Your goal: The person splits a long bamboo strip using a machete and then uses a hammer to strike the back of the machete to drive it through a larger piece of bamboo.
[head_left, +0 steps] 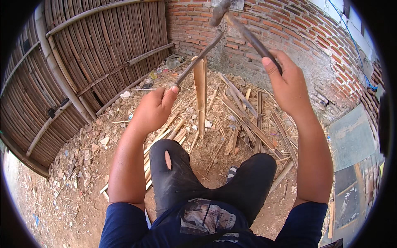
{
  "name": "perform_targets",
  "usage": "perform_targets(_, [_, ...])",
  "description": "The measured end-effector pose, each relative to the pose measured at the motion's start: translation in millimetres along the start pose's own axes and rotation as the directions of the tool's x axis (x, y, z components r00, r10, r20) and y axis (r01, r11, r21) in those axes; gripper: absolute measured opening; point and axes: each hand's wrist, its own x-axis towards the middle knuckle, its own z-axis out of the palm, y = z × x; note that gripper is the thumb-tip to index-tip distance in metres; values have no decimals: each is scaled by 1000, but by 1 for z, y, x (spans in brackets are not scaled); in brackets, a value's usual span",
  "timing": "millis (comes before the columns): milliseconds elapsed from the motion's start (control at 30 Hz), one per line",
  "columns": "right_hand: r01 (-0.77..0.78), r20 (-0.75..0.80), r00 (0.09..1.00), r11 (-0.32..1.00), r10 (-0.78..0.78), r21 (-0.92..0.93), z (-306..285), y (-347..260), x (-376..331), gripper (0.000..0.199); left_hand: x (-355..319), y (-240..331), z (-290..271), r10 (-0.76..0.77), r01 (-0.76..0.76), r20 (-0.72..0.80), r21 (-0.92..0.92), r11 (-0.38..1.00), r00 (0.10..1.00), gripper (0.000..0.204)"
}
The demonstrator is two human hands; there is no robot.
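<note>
My left hand grips the handle of a long dark blade whose edge rests across the top of an upright bamboo piece standing on the ground between my knees. My right hand is raised at the upper right and grips the dark handle of a hammer. The hammer's head hangs high above the blade, apart from it. I sit low, in dark torn trousers.
Split bamboo strips and shavings litter the dirt around the upright piece. A woven bamboo fence stands at the left, a red brick wall behind. Rubble lies at the fence's foot. Flat boards lie at the right.
</note>
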Motion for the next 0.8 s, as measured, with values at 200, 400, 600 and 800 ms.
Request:
perform_targets(200, [83,-161,984,997,-81,7,8,7,-4,43,-3,0,6,43,-42,17,-25,999,999,55])
perform_targets(400, [-9,174,984,986,39,-168,25,20,-15,38,-6,11,8,6,-6,9,-25,1000,1000,56])
perform_targets(600, [25,-198,980,995,-6,96,-7,5,-9,42,-8,3,11,34,-35,-9,-61,998,999,57])
perform_targets(800, [-58,157,984,985,83,-161,29,23,-34,38,-3,4,11,12,-15,-40,-62,998,999,57])
